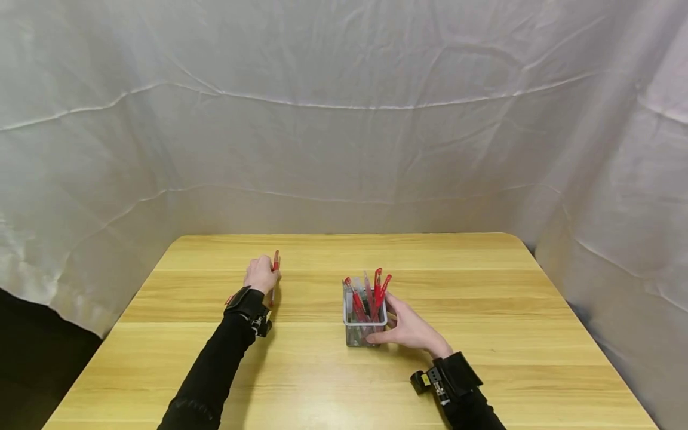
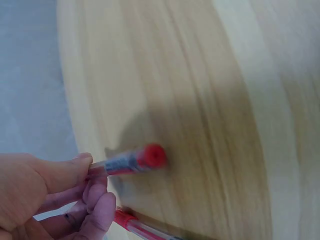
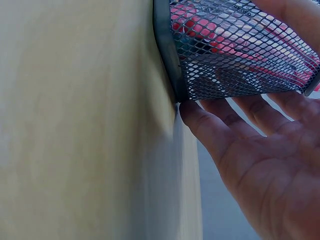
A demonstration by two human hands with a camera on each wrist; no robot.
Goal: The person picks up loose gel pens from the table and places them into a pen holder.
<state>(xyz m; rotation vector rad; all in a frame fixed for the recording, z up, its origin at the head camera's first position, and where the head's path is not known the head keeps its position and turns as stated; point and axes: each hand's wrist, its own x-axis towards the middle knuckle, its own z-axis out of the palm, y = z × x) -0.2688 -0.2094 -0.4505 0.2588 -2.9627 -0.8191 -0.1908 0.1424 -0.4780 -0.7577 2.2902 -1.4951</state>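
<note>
On the left of the table, my left hand (image 1: 261,274) pinches a red pen (image 2: 131,161) between thumb and fingers. The pen's red end points out past the fingertips in the left wrist view. Below those fingers shows a second red pen (image 2: 141,227), close to the wood. My right hand (image 1: 411,325) holds a mesh pen holder (image 1: 359,335), its thumb across the near side and its fingers along the right side. Several red pens (image 1: 380,292) stand in the holder, tilted, with paler ones among them. In the right wrist view, the fingertips (image 3: 192,111) touch the mesh near the base.
The wooden table (image 1: 322,382) has rounded far corners. A pale cloth curtain (image 1: 344,149) hangs behind the table and along its sides. Dark floor (image 1: 37,358) shows at the lower left.
</note>
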